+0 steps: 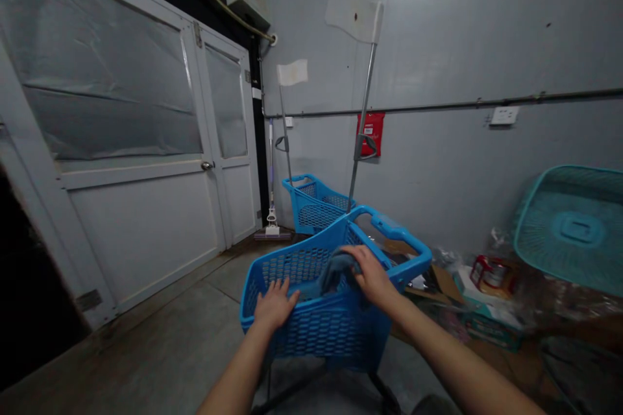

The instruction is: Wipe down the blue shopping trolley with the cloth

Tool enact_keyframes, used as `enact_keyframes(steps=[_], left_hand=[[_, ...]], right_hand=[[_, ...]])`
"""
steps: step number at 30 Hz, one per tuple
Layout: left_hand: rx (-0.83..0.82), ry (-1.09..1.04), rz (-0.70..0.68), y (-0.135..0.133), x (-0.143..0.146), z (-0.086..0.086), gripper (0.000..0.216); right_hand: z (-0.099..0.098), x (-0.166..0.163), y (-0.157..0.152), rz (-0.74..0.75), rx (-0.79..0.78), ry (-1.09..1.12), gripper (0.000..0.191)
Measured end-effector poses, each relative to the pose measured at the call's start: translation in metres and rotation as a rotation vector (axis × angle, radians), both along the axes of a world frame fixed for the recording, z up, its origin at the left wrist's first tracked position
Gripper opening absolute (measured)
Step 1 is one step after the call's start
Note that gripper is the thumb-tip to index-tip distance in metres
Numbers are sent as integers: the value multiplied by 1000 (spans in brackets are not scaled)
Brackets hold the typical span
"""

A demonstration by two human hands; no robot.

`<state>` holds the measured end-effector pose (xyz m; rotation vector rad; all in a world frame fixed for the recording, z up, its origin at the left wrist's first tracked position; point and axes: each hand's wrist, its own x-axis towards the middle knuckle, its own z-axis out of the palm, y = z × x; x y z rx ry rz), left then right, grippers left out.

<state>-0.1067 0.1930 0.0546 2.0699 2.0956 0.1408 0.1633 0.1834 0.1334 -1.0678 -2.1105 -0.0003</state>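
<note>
A blue plastic shopping cart with lattice sides stands right in front of me. My left hand rests on its near rim, fingers spread. Over the basket, towards the handle end, my right hand grips a grey-blue cloth that hangs down inside the near wall. The blue cart handle lies to the right of that hand. A metal pole with a white flag rises from the cart's handle end.
Behind stands a second blue cart with its own flag. A mop leans near the white double door. On the right are a teal basket, boxes and plastic wrapping. A red pouch hangs on the grey wall.
</note>
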Motion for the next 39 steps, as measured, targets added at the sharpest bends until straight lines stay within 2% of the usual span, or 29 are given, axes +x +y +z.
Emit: enact_keyframes(steps=[2,4,8,11,15,18,19,22,23,26,29,32,35,37,39], left_hand=[[3,-2,-2,-2,-6,0,69],[8,-6,1,-5,-10,0,69],[33,-13,-7,-11,-10,-3,70],[54,-16,-19,-15,-7,-4,69],[74,-19,-16,-18,-5,-2,68],[67,-26,-7,-20,-5,-1,68],[64,-27,-3,-21,-5,-1,68],[59,-21,11,-24,-6,0,68],[58,-16,15,-25,-7,0,68],[53,-1,27,-27,-9,1,68],[54,5,23,-28,-9,1,68],[58,3,20,-27,-7,-1,68],[54,-4,19,-26,-6,-3,68],[53,-7,17,-25,-5,-3,68],[55,-8,19,-25,-5,-3,68]], right_hand=[[22,34,6,-98,110,17,59],[30,77,5,-188,176,-85,54],[18,148,-13,-217,184,-327,35],[14,160,-26,-247,186,-376,29],[14,120,-25,-284,147,-366,25],[-6,66,-22,-225,131,-316,18],[-16,46,-22,-189,128,-298,23],[-44,-6,-26,-67,118,-263,55],[-49,-18,-27,-23,107,-264,57],[-50,-22,-29,63,89,-286,39],[-36,18,-28,34,161,-323,27],[-13,83,-25,-107,209,-334,27],[26,144,-27,-330,223,-280,28],[56,173,-31,-483,261,-212,35],[83,188,-35,-508,272,-188,41]])
